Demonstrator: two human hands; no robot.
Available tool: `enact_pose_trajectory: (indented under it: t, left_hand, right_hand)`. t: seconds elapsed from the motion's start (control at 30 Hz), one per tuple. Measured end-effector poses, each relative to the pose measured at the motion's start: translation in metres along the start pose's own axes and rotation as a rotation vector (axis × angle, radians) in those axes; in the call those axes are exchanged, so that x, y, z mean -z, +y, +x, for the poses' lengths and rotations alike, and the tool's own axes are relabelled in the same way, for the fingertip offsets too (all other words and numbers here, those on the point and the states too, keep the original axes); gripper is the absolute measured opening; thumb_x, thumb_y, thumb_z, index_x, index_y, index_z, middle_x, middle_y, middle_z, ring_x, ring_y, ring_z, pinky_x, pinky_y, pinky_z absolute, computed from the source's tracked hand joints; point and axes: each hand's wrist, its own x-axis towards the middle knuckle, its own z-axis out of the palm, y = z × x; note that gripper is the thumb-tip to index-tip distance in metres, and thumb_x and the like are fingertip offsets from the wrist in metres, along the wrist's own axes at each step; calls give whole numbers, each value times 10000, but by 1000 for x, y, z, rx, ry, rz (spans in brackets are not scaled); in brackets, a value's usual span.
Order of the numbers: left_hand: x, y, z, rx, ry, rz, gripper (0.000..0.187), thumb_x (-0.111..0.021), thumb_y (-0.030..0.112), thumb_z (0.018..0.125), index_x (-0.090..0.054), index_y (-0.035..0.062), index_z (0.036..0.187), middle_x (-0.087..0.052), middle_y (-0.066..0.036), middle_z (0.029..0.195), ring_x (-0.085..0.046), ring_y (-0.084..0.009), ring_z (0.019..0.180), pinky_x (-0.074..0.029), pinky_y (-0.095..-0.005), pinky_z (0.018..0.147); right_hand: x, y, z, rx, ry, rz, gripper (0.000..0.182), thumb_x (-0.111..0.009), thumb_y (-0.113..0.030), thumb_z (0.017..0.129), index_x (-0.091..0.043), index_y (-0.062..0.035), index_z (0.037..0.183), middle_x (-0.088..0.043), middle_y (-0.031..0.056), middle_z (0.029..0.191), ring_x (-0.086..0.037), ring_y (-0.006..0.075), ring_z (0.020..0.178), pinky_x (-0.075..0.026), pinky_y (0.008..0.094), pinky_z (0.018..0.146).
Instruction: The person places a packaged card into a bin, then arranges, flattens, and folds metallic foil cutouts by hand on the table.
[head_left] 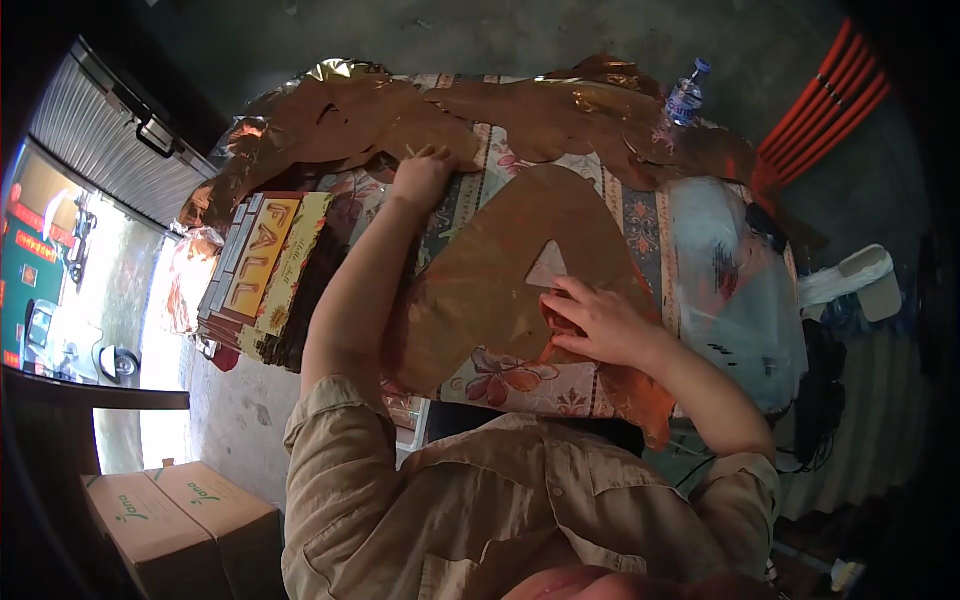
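A flat copper-brown foil balloon shaped like a letter A (480, 255) lies on the flowered tablecloth (590, 385), a triangular hole near its middle. My right hand (600, 322) is on it just below that hole, with orange-shining foil bunched between thumb and fingers. Farther back, my left hand (425, 178) rests at the edge of more brown foil pieces (340, 120). Its fingers are curled, and a thin pale tip shows beside them; what they grip is hidden.
A stack of printed "FALL" packets (270, 265) sits at the table's left. Clear plastic bags (735, 290) lie on the right, and a water bottle (686, 95) stands at the back right. Cardboard boxes (190, 510) are on the floor at lower left.
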Motion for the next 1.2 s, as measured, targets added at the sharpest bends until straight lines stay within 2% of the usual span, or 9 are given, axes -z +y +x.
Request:
enact_pose_trajectory:
  t: [0.13, 0.2, 0.33, 0.4, 0.53, 0.67, 0.77, 1.0, 1.2]
  left_hand:
    - [6, -3, -4, 37, -51, 34, 371, -592, 216, 799, -601, 136, 1161, -589, -65, 1234, -525, -276, 1189, -483, -407, 933]
    - [31, 6, -3, 104, -171, -272, 599, -669, 255, 754, -521, 145, 1323, -557, -127, 1306, -479, -301, 1264, -404, -392, 1041]
    - [34, 5, -10, 129, -196, -481, 755, -701, 352, 701, -440, 175, 1387, -520, -135, 1338, -466, -348, 1254, -369, -439, 1058]
    - [38, 20, -21, 113, 58, -145, 775, -713, 355, 706, -419, 151, 1394, -483, -164, 1362, -438, -369, 1274, -362, -461, 1055]
    - [47, 41, -40, 21, 154, -203, 703, -716, 347, 719, -481, 106, 1336, -473, -156, 1363, -408, -371, 1296, -346, -487, 1056]
    - [71, 85, -63, -117, -145, -526, 336, -698, 237, 773, -636, 67, 1057, -550, -146, 1227, -494, -355, 1181, -411, -435, 990]
    - [50, 95, -68, -172, -4, -537, 355, -693, 241, 770, -625, 75, 1077, -555, -132, 1194, -507, -333, 1161, -410, -429, 987]
    - [43, 92, -70, -185, -23, -487, 390, -679, 279, 785, -602, 93, 1119, -536, -119, 1221, -480, -312, 1186, -376, -445, 1017]
    - [44, 94, -71, -149, -43, -490, 408, -680, 297, 788, -590, 93, 1129, -526, -120, 1241, -459, -306, 1211, -344, -456, 1041]
  right_hand:
    - [-5, 3, -2, 32, 24, -40, 526, -701, -323, 798, -543, -82, 1238, -424, 146, 1333, -581, 352, 1055, -494, 431, 847]
    - [2, 5, 2, 64, -5, 8, 486, -692, -311, 803, -564, -66, 1202, -489, 149, 1264, -587, 343, 1044, -496, 423, 849]
    - [33, 13, 34, 24, -71, 133, 425, -670, -285, 813, -589, -57, 1162, -569, 142, 1159, -599, 323, 1022, -498, 403, 846]
    - [42, 31, 62, 41, 93, 51, 376, -649, -263, 816, -610, -60, 1130, -623, 142, 1065, -617, 302, 989, -501, 391, 830]
    - [56, 81, 135, -57, 302, -120, 285, -621, -311, 812, -659, -78, 972, -642, 121, 983, -634, 321, 926, -512, 446, 785]
    - [61, 99, 204, -146, 353, -260, 264, -635, -273, 817, -653, -75, 990, -635, 101, 975, -628, 316, 907, -510, 431, 780]
    - [45, 117, 258, -182, 383, -399, 218, -638, -264, 815, -659, -98, 955, -627, 91, 969, -635, 300, 913, -518, 441, 760]
    - [26, 138, 314, -241, 437, -486, 191, -625, -233, 813, -664, -75, 914, -637, 110, 969, -646, 323, 916, -538, 439, 760]
    - [27, 140, 317, -53, 381, -729, 107, -567, -91, 791, -667, -66, 819, -658, 109, 845, -666, 316, 836, -551, 421, 711]
